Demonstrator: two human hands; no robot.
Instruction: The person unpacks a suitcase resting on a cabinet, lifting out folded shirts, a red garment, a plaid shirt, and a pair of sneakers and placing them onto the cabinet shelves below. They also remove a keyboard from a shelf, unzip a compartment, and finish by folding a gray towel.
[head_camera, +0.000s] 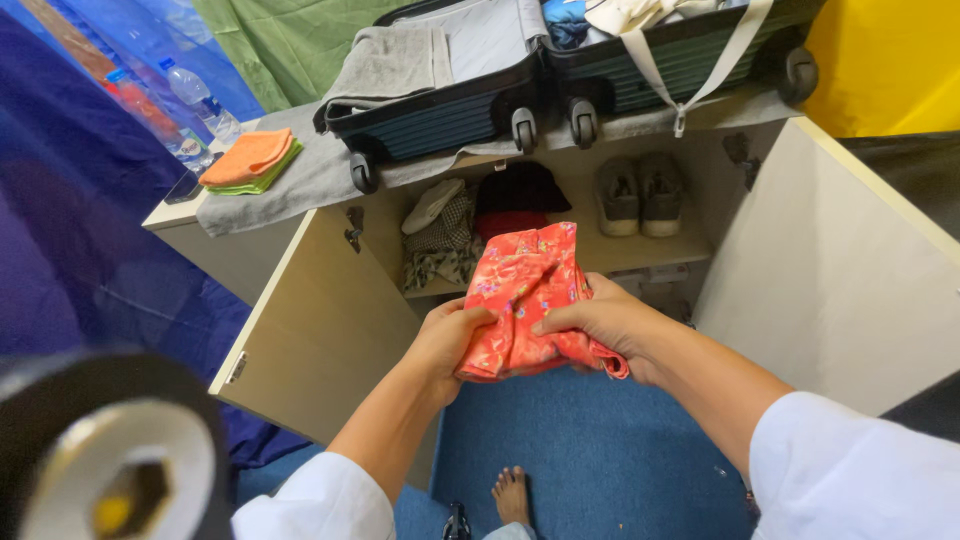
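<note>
A folded red-orange patterned cloth (520, 290) is held up in front of an open low cabinet (320, 330). My left hand (447, 335) grips its lower left edge. My right hand (605, 325) grips its right side, thumb pressed on top. Behind the cloth, the cabinet shelf (620, 250) carries folded patterned clothes (440, 245), a dark and red folded pile (515, 195) and a pair of grey shoes (638, 195).
An open dark suitcase (470, 100) with a grey towel (390, 60) lies on the cabinet top, beside folded orange and green cloths (250, 160) and plastic water bottles (200, 100). Both cabinet doors stand open. Blue carpet (600, 450) and my bare foot (512, 495) are below.
</note>
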